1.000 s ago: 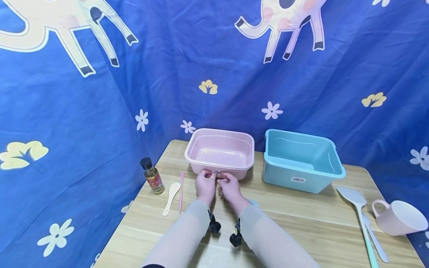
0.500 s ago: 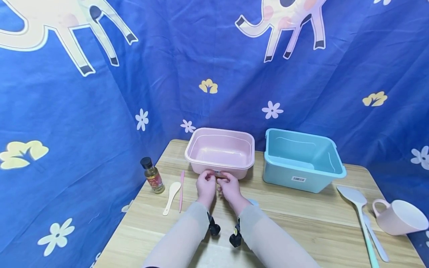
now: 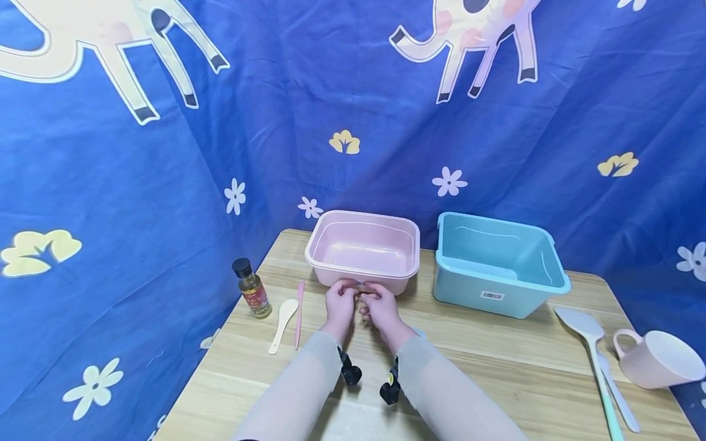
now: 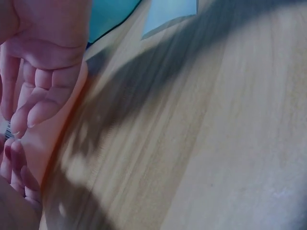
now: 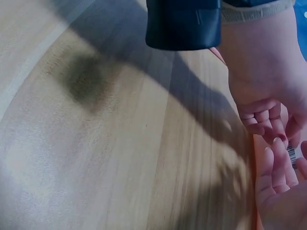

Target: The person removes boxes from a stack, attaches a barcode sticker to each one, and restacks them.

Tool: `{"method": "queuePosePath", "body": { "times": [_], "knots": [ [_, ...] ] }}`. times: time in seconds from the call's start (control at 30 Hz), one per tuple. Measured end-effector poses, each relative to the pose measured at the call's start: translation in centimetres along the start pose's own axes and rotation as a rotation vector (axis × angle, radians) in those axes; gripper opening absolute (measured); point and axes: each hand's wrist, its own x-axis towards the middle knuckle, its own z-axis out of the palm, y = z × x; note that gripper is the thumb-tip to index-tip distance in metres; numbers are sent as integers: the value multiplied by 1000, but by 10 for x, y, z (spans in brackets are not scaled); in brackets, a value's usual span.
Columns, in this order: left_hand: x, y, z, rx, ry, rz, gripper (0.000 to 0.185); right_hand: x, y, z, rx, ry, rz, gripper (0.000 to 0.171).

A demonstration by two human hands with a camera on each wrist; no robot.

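Observation:
In the head view a pink plastic basin [image 3: 325, 271] stands at the back of the table. Both hands meet at its front wall, at a small barcode label [image 3: 361, 283]. My left hand [image 3: 340, 306] has its fingertips at the label's left end. From the other side my right hand [image 3: 384, 309] reaches the label's right end, fingers bent loosely. Between the fingertips, the left wrist view gives a sliver of the barcode label [image 4: 8, 130]. More of the barcode label [image 5: 291, 155] appears in the right wrist view, flat against the pink wall. The hands cover its ends.
Right of the basin stands a teal bin [image 3: 474, 291]. A sauce bottle [image 3: 254, 294], a cream spoon [image 3: 283, 321] and a thin pink stick [image 3: 299, 315] are at left. A spatula [image 3: 590, 343] and pink mug [image 3: 656, 361] lie at right. A pale blue item [image 4: 170, 17] is mostly hidden behind my right wrist.
A second ago fingers covered the label with a whitish bit showing; half a second ago more barcode showed between them. Now the fingertips are slightly closer over it.

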Motion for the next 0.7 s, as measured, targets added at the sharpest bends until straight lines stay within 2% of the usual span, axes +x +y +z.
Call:
{"method": "queuePosePath", "body": {
  "times": [0.1,0.4,0.7],
  "knots": [
    [-1,1,-1,-46,-23,-11,23,0,0,-1,9,-14,6,43],
    [0,-3,-2,-18,-49,-78,27,-1,3,-5,-34,-49,48,47],
    [2,6,-2,-118,-92,-105,28,1,-1,-7,-55,-61,14,48]
  ]
}}
